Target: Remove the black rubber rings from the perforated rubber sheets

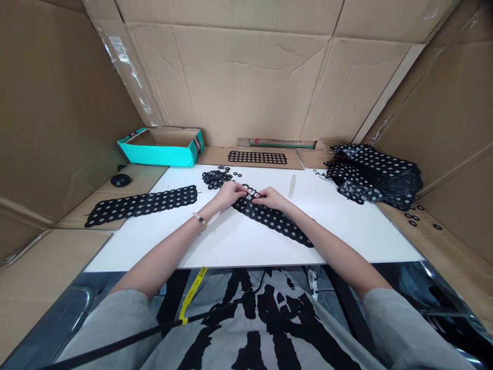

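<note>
1. Left hand (230, 193): thumb and fingertips pinched on the far end of a black dotted strip (275, 218).
2. Right hand (272, 199): fingertips closed on the same end, just beside the left; exact contact too small to resolve.
3. Strip position: slanted across the white board (215, 244), near end partly behind the right forearm.
4. Loose black rings (216, 179) heaped just beyond the left hand.
5. Second strip (144, 204) flat at left; stacked strips (379, 172) at far right.
6. Teal box (159, 155): back left.

Workshop: white worktable (239, 252), cardboard walls (239, 82)
</note>
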Motion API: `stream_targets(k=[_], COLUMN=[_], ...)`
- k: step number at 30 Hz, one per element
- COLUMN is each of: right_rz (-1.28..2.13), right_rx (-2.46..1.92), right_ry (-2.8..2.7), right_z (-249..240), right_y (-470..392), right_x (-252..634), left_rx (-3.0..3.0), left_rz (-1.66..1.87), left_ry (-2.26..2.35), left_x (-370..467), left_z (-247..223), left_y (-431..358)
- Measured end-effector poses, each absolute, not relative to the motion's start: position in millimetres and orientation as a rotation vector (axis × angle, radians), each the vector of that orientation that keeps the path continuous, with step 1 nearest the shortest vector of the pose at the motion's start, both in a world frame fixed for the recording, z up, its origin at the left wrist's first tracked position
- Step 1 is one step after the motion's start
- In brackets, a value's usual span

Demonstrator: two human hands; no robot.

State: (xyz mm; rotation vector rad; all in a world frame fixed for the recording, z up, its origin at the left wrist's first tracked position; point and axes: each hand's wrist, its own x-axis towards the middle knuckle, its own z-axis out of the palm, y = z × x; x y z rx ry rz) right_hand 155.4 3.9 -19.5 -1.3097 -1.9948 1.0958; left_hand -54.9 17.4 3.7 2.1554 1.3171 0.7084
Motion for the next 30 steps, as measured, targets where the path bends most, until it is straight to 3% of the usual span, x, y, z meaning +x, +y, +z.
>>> stream_targets(k=[6, 13, 21, 30], right_rz=[1.163, 1.260, 1.303, 1.653], right_rx=[-1.276, -1.261, -1.469, -1.040], right_ry=[-2.020, -2.103, -1.861, -1.768], right_z=[-16, -1, 0, 12], right_y=[1, -1, -2, -8], right_x=[159, 170, 166, 173], left_rx=[1.796, 2.136, 2.538, 2.557], left_rz=[1.180, 1.146, 0.652, 0.766], left_ry=[1.694, 1.906, 1.037, 1.140], left_x=[-107, -125, -57, -40], left_z=[13, 11, 21, 11], left_y=[52, 52, 5, -11])
